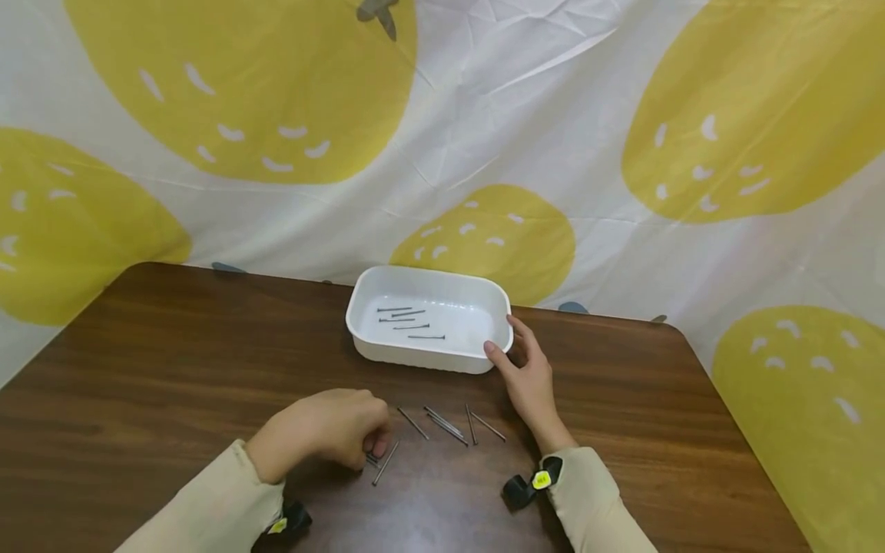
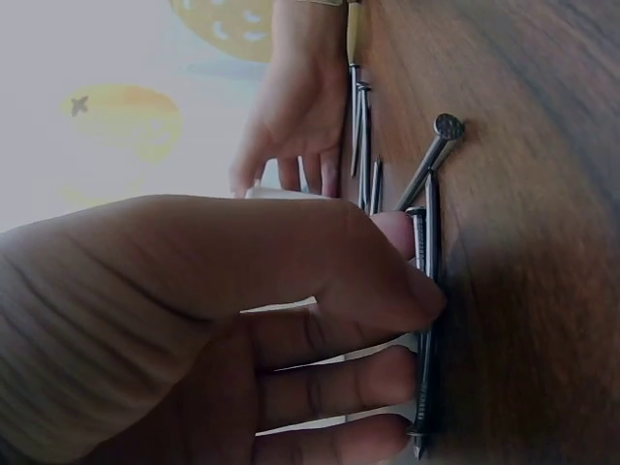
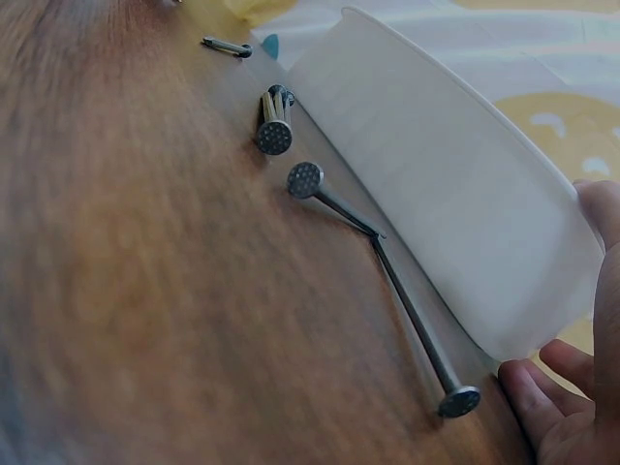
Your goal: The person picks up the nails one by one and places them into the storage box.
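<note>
My left hand (image 1: 339,426) is low over the table, left of the middle, its fingers bent down to a few steel nails (image 1: 372,461). In the left wrist view, the thumb and fingertips close on two nails (image 2: 427,339) lying side by side right at the tabletop. Another nail (image 1: 385,463) lies just beside these fingers. My right hand (image 1: 531,376) grips the right end of a white rectangular tray (image 1: 422,357), thumb at the rim and fingers around the outer end. Inside the tray lie several nails (image 1: 425,336), toward its left and middle.
More loose nails (image 1: 445,426) are scattered on the brown wooden table (image 1: 601,399) between the hands, in front of the tray. A white cloth with yellow shapes (image 1: 456,138) hangs behind the table's back edge, close to the tray.
</note>
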`<state>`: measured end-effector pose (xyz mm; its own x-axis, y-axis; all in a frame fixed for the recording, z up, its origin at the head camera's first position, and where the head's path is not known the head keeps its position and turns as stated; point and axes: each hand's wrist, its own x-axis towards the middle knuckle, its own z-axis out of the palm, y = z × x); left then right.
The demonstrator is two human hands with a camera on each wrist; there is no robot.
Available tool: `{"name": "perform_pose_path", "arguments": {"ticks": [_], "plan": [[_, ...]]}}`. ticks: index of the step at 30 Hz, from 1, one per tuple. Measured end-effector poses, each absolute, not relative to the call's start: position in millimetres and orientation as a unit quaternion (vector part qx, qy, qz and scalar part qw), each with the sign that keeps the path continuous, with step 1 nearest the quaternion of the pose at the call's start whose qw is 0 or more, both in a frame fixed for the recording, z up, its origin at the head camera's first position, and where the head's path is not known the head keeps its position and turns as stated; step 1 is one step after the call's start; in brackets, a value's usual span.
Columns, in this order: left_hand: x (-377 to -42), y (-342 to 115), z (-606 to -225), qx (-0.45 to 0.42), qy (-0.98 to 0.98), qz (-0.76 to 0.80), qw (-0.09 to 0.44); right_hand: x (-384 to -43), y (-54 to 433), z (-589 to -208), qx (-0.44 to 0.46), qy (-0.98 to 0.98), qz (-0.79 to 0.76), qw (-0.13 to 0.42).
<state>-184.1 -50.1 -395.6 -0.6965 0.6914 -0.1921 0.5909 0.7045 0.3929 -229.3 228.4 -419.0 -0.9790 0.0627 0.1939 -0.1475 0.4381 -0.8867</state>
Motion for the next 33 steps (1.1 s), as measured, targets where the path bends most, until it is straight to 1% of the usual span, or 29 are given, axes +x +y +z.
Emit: {"name": "perform_pose_path", "arguments": {"ticks": [3, 9, 19, 33], "plan": [[-186.3, -50.2, -397.0, 0.353, 0.907, 0.155, 0.172, -237.6, 233.4, -430.0, 0.02, -0.836, 0.54, 0.098], [-192.8, -50.9, -399.4, 0.362, 0.896, 0.178, 0.186, -251.8, 243.5, -449.8, 0.027, -0.833, 0.541, 0.112], [-196.6, -54.2, -402.6, 0.365, 0.887, 0.201, 0.199, -248.0, 238.3, -442.6, 0.014, -0.835, 0.542, 0.096], [-202.2, -61.8, -398.5, 0.368, 0.866, 0.265, 0.209, -250.8, 243.6, -452.6, 0.031, -0.835, 0.538, 0.112]]}}
